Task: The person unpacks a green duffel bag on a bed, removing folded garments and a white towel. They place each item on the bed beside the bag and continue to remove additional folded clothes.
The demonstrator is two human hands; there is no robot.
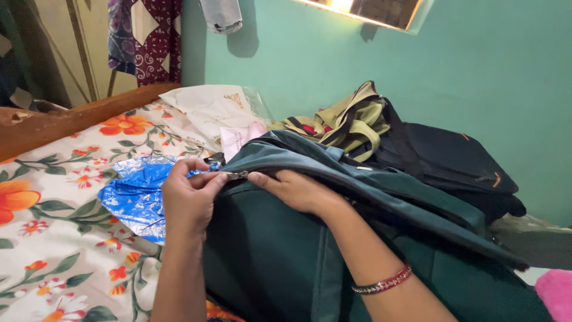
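Note:
A large dark teal backpack (280, 256) lies on the bed in front of me. My left hand (187, 200) pinches the metal zipper pull (237, 175) at the bag's upper edge. My right hand (295, 189) rests on the bag just right of the pull, fingers pressing the fabric beside the zipper line. A red and gold bangle (382, 281) sits on my right wrist. The inside of the bag is hidden.
A crumpled blue plastic bag (134, 194) lies left of the backpack on the floral bedsheet (53, 238). Behind are white packets (208, 110), an olive bag (348, 122) and a black bag (453, 158) against the teal wall. A wooden headboard (71, 122) runs along the left.

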